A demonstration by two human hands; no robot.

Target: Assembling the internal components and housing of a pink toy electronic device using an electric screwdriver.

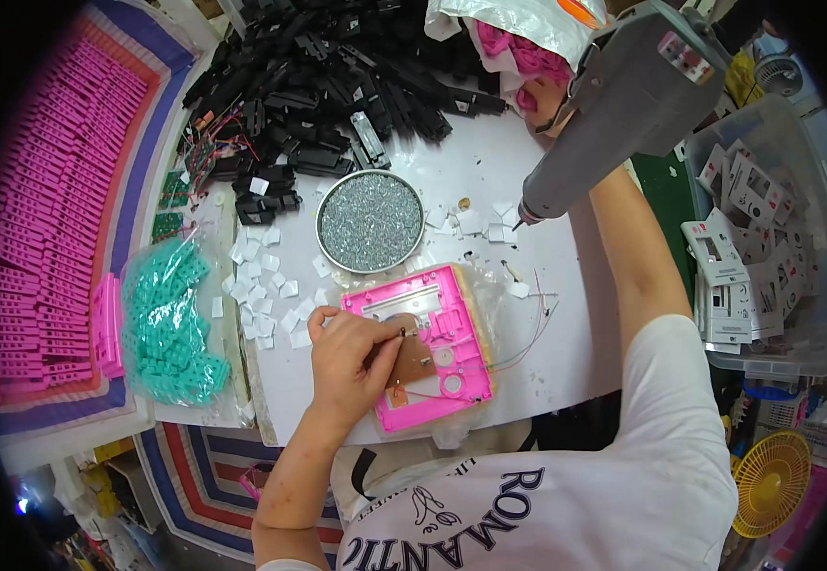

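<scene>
The left hand (349, 366) reaches over the left part of the pink case (478, 376), its thumb and index tips pressed together around a small dark piece (402, 332), too small to name. The case lies tilted on the white table (566, 357), under that hand's fingers and on to its right. Inside it, just right of the fingertips, are a brown plate (417, 364) and 2 round pale parts (444, 357). Thin wires (533, 328) run out of the case, farther right of the hand.

The right hand (545, 101) is well apart from the left, beyond it and to its right, at a white bag (452, 11) of pink parts (520, 46). The screwdriver (613, 114) hangs in front of this hand and partly hides it; I cannot tell whether its fingers grip anything.

Beyond the left hand stands a round dish (318, 226) of screws (372, 219), and past that a heap of black parts (323, 81). White squares (259, 290) lie scattered to the left hand's upper left; farther left is a clear bag of teal parts (174, 328). A clear bin (818, 328) of white plates (756, 233) stands right of the right hand and nearer the body.
</scene>
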